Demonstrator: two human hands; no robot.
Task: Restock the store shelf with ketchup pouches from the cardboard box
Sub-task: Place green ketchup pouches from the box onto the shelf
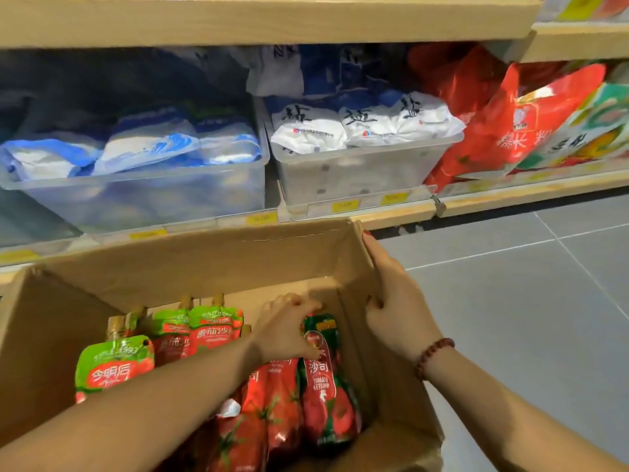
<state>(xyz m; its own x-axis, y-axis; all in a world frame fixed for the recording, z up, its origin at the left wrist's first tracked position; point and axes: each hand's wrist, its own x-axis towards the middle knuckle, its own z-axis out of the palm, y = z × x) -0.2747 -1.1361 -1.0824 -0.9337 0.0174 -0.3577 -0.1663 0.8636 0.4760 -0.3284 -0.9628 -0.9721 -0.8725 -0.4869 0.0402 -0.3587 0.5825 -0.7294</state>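
- The red ketchup pouches (282,413) lie packed side by side in the near right part of the cardboard box (204,264). Their long axes run from near to far, with the spouted ends pointing towards the shelf.
- The rightmost pouch (323,396) lies just beside the box's right wall, so there is little room on that side. A straight upward lift looks like the cleanest way out.
- The left hand (289,330) is the nearer one to the stock. Its fingers curl over the far ends of the red pouches and the thumb presses on the rightmost pouch's face, so it appears to be grasping that one.
- The right hand (394,301) clasps the box's right wall. One finger lies straight along the rim and the others hook over the edge. I judge that it is steadying the box and is not free to pick.
- The green-topped pouches (211,327) stand further back to the left, against the far wall and apart from both hands.
- Beyond the box's far wall, the shelf edge (391,212) carries two clear bins (357,175) filled with white and blue bags.
- The upper shelf board (272,22) overhangs those bins, which limits the headroom there. No ketchup slot is visible on the shelf.
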